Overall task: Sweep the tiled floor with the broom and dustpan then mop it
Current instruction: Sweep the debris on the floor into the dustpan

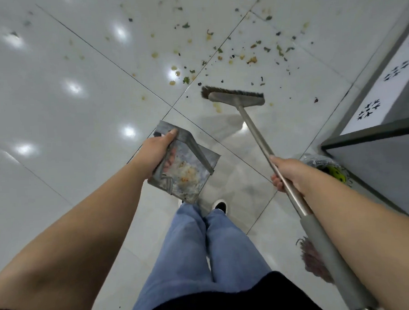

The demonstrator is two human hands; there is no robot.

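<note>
My left hand (pixel 156 153) grips a grey dustpan (pixel 187 166) by its edge and holds it off the floor, with pale food scraps lying inside it. My right hand (pixel 287 174) is curled round the metal handle of the broom (pixel 254 131). The broom's head (pixel 234 96) rests on the white tiled floor (pixel 66 114), bristles pointing away from me. Beyond the broom head lies scattered debris (pixel 236 53): green leaf bits and yellowish crumbs and smears.
A grey cabinet or counter (pixel 388 150) stands at the right, its corner near my right hand. A bin lined with a bag (pixel 327 166) sits at its base. A mop head (pixel 315 260) lies on the floor under my right forearm. My legs and shoes (pixel 219 206) are below.
</note>
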